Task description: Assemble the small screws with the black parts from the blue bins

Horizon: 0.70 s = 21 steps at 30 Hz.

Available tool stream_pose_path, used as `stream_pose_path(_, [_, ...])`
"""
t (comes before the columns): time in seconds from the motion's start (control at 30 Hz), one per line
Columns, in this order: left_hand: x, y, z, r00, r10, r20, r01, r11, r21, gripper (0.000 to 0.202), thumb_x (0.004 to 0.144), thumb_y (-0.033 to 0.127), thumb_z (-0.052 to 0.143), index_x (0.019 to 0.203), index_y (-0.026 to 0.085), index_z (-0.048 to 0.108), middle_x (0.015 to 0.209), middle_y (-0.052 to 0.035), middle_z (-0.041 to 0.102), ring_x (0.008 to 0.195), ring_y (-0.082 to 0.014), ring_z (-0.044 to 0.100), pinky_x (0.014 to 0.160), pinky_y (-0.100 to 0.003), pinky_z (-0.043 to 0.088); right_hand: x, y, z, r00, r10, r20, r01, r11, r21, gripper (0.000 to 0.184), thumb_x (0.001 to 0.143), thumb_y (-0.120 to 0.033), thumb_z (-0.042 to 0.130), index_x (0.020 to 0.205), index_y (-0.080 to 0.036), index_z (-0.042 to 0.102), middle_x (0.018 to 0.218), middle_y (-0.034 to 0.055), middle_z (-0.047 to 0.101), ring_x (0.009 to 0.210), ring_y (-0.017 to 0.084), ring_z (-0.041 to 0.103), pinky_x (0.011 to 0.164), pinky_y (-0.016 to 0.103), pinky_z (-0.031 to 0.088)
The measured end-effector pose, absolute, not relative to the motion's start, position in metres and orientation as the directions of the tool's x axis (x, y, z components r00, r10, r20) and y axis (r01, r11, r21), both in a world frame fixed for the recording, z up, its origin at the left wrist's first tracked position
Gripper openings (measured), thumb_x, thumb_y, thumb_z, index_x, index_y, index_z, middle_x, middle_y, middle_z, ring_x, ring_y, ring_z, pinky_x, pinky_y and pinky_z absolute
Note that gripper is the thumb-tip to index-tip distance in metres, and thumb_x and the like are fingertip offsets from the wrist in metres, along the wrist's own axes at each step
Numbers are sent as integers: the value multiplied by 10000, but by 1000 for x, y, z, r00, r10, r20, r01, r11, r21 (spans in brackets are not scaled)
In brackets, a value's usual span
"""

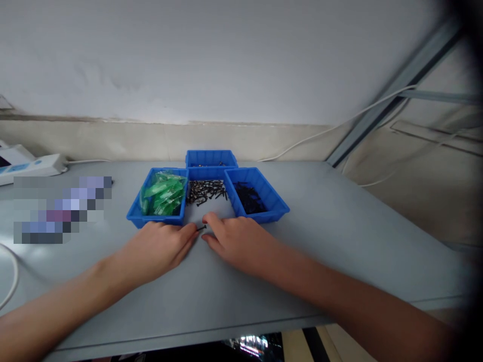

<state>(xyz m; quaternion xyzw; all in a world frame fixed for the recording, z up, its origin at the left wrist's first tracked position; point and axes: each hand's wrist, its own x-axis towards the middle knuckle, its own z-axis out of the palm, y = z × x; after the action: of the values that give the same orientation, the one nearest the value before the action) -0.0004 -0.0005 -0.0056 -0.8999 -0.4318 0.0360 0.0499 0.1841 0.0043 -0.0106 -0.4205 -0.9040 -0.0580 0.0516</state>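
My left hand (160,249) lies palm down on the grey table (320,251), its fingers stretched toward a small black screw (201,228) that lies between both hands. My right hand (236,240) rests beside it, fingers curled loosely, fingertips close to the same screw. Whether either hand touches the screw I cannot tell. Just beyond the hands a pile of black screws (206,191) lies on the table among three blue bins.
The left blue bin (155,218) holds green plastic bags (163,193). The right blue bin (264,216) holds dark small parts, and a third blue bin (211,157) stands behind. A white device (30,165) sits at the far left. White cables run along the wall.
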Motion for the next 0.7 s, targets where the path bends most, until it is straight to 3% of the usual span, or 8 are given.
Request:
stream_pose_path(0.43, [-1, -1, -6, 636, 771, 26, 769, -631, -105, 264, 907, 314, 275, 797, 206, 489, 595, 16, 577, 534, -183, 587, 441, -267, 317, 185, 4, -12, -663, 736, 137, 747, 661, 65, 143, 876, -206, 334, 886, -171, 472, 653, 18, 600, 501, 143, 524, 449, 261, 220])
stream_pose_path(0.7, [-1, -1, -4, 649, 761, 8, 758, -646, -95, 270, 903, 272, 279, 825, 188, 523, 602, -7, 597, 527, -187, 590, 446, -266, 344, 185, 4, -10, -648, 743, 165, 758, 649, 57, 103, 855, -205, 368, 932, -177, 431, 609, -5, 589, 463, 139, 519, 414, 284, 122])
